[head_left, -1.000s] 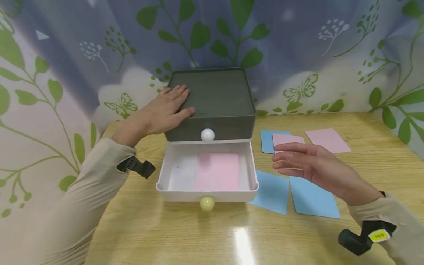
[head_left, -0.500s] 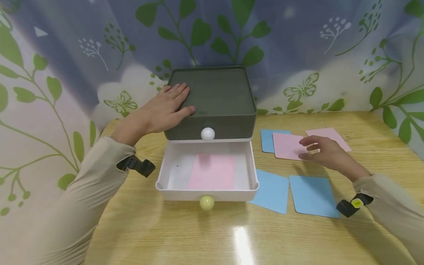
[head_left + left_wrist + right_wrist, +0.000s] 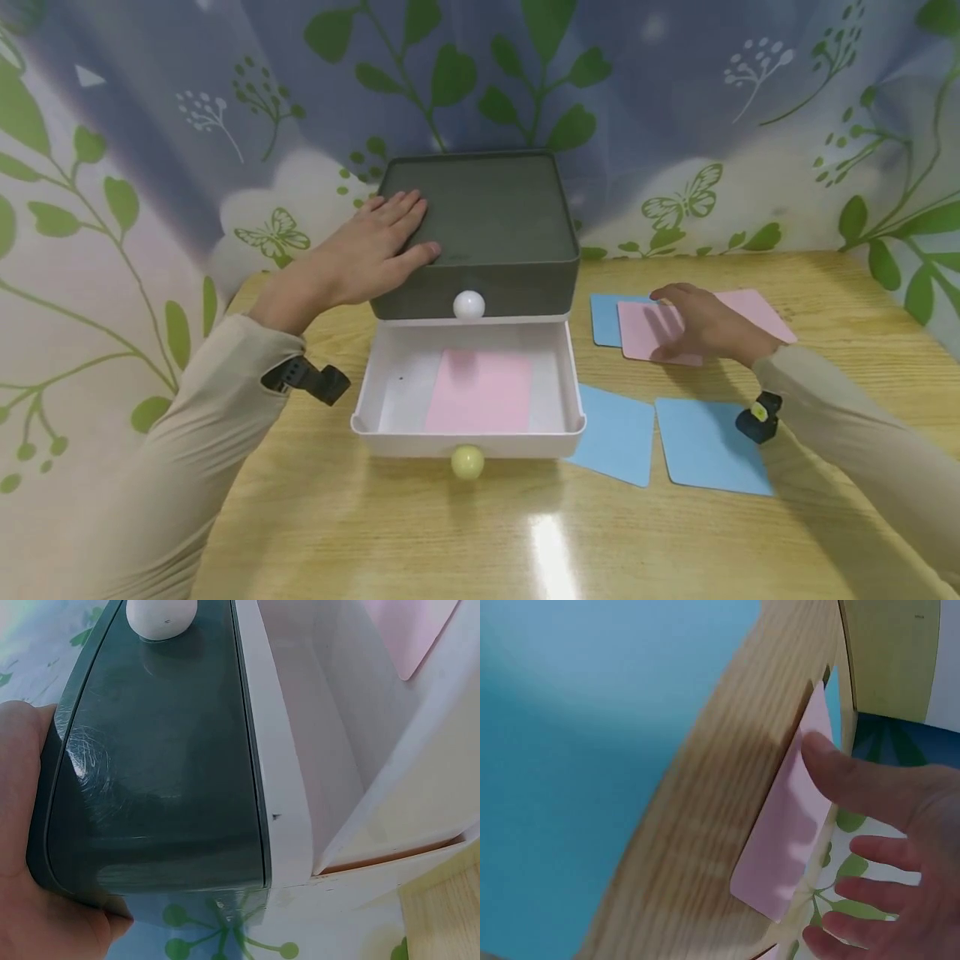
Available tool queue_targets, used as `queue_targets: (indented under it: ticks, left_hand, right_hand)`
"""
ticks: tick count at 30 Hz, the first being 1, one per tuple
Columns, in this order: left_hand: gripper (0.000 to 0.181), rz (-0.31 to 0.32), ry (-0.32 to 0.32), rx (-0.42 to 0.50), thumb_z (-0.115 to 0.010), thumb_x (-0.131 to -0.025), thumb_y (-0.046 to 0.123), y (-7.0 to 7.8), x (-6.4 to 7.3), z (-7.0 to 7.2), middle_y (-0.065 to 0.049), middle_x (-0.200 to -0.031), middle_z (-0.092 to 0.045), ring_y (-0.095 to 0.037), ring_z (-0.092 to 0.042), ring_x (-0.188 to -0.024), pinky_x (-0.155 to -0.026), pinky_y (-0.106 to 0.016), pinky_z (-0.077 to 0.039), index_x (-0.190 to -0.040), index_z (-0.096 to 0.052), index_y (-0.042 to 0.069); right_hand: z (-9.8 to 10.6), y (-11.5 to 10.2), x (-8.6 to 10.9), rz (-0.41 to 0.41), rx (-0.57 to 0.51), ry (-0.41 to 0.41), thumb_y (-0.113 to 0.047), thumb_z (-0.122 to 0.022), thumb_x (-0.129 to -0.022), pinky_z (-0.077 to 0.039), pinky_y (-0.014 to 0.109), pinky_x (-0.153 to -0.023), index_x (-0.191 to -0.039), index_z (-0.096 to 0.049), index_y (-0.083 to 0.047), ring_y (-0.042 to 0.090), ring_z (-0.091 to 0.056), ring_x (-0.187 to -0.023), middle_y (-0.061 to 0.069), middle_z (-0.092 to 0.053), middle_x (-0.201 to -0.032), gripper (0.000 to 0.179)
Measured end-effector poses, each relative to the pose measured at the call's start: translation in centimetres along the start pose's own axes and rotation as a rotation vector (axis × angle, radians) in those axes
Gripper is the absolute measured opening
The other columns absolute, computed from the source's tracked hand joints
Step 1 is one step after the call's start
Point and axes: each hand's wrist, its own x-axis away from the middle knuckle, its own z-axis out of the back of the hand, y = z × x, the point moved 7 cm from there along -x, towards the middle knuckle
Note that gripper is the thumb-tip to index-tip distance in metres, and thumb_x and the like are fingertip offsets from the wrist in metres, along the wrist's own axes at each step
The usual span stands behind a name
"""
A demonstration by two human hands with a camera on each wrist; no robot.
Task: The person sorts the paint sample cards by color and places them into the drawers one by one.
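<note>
Looks like the grab step, left hand (image 3: 367, 254) flat on the box (image 3: 495, 204), right hand (image 3: 708, 325) with fingers (image 3: 874, 894) wide over the nearer pink card (image 3: 636, 335) on the worktop (image 3: 337, 517), so probably pinch its edge next.

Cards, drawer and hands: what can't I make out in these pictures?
Head view: part of the back blue card, under the pink card.
Head view: the left part of the far-right pink card, behind the right hand.
Left wrist view: the top of the white knob, cut off by the upper edge.
Right wrist view: whether the thumb touches the pink card; their overlap hides it.
</note>
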Motion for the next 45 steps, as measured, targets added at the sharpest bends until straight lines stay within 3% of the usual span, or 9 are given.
queue_targets:
  ticks: [7, 13, 17, 23, 27, 33, 37, 42, 45]
  left_hand:
    - [0.07, 0.002, 0.008, -0.001, -0.026, -0.105, 0.045, 0.1, 0.1, 0.1, -0.02, -0.16, -0.002, -0.033, 0.0, -0.147, -0.119, -0.045, 0.001, -0.153, -0.006, -0.002]
    - [0.07, 0.001, 0.006, 0.005, -0.026, -0.105, 0.044, 0.2, 0.1, 0.1, -0.02, -0.16, -0.002, -0.032, 0.0, -0.147, -0.119, -0.045, 0.001, -0.153, -0.006, -0.002]
    - [0.07, 0.009, 0.004, -0.002, -0.026, -0.105, 0.044, 0.1, 0.1, 0.1, -0.02, -0.16, -0.002, -0.032, 0.0, -0.147, -0.119, -0.045, 0.001, -0.153, -0.006, -0.002]
    - [0.07, 0.01, 0.006, -0.006, -0.027, -0.105, 0.045, 0.0, 0.1, 0.1, -0.019, -0.16, -0.002, -0.033, 0.0, -0.147, -0.119, -0.045, 0.001, -0.153, -0.006, -0.002]
    - [0.07, 0.011, 0.007, -0.002, -0.026, -0.105, 0.045, 0.0, 0.1, 0.1, -0.019, -0.16, -0.002, -0.033, 0.0, -0.147, -0.119, -0.045, 0.001, -0.153, -0.006, -0.002]
    - [0.07, 0.005, 0.005, -0.004, -0.025, -0.105, 0.045, 0.0, 0.1, 0.2, -0.02, -0.16, -0.001, -0.033, 0.001, -0.147, -0.119, -0.045, 0.001, -0.153, -0.005, -0.002]
    - [0.07, 0.005, 0.004, 0.001, -0.025, -0.105, 0.045, 0.1, 0.1, 0.1, -0.019, -0.16, -0.001, -0.033, 0.001, -0.147, -0.119, -0.045, 0.001, -0.153, -0.005, -0.002]
    - [0.07, 0.004, 0.01, 0.003, -0.027, -0.105, 0.044, 0.2, 0.0, 0.0, -0.02, -0.16, -0.002, -0.033, 0.0, -0.147, -0.119, -0.044, 0.001, -0.153, -0.006, -0.002]
    - [0.07, 0.004, 0.01, 0.004, -0.027, -0.105, 0.044, 0.2, 0.0, -0.1, -0.02, -0.16, -0.002, -0.033, 0.0, -0.147, -0.119, -0.044, 0.001, -0.153, -0.007, -0.002]
  right_hand:
    - [-0.9, 0.6, -0.5, -0.083, -0.002, -0.106, -0.038, -0.088, -0.068, -0.025, 0.068, -0.105, -0.145, -0.026, 0.012, 0.055, -0.025, -0.132, 0.038, -0.025, -0.146, 0.111]
    - [-1.1, 1.0, -0.4, -0.098, 0.005, -0.089, -0.032, -0.088, -0.069, -0.035, 0.068, -0.096, -0.144, -0.027, 0.014, 0.055, -0.033, -0.123, 0.039, -0.034, -0.136, 0.108]
    - [-0.2, 0.7, -0.1, -0.087, -0.015, -0.027, -0.025, -0.086, -0.073, -0.042, 0.063, -0.088, -0.138, -0.04, 0.011, 0.05, -0.043, -0.112, 0.036, -0.044, -0.123, 0.087]
    - [2.7, 0.1, 1.0, -0.047, -0.075, 0.062, -0.013, -0.068, -0.09, -0.048, 0.048, -0.074, -0.118, -0.061, 0.007, 0.036, -0.057, -0.091, 0.024, -0.061, -0.101, 0.036]
    - [4.0, 0.2, 2.0, -0.073, -0.128, 0.026, -0.014, -0.063, -0.093, -0.052, 0.043, -0.071, -0.115, -0.063, 0.006, 0.035, -0.061, -0.092, 0.024, -0.065, -0.103, 0.03]
    - [3.7, 1.2, 3.7, -0.202, -0.402, -0.092, -0.017, -0.064, -0.094, -0.055, 0.033, -0.071, -0.124, -0.052, 0.01, 0.02, -0.062, -0.086, 0.014, -0.064, -0.101, 0.042]
    - [3.1, 1.6, 5.2, -0.222, -0.569, -0.122, -0.021, -0.062, -0.095, -0.056, 0.031, -0.076, -0.13, -0.043, 0.009, 0.013, -0.062, -0.087, 0.006, -0.063, -0.103, 0.05]
    - [2.4, 1.2, 7.1, -0.13, -0.947, -0.133, -0.009, -0.051, -0.1, -0.055, 0.031, -0.078, -0.126, -0.046, -0.002, 0.014, -0.064, -0.088, 0.002, -0.063, -0.102, 0.027]
    - [2.0, -0.2, 8.4, -0.018, -1.198, -0.172, -0.002, -0.043, -0.102, -0.054, 0.03, -0.075, -0.119, -0.054, -0.009, 0.015, -0.066, -0.088, 0.002, -0.066, -0.102, 0.022]
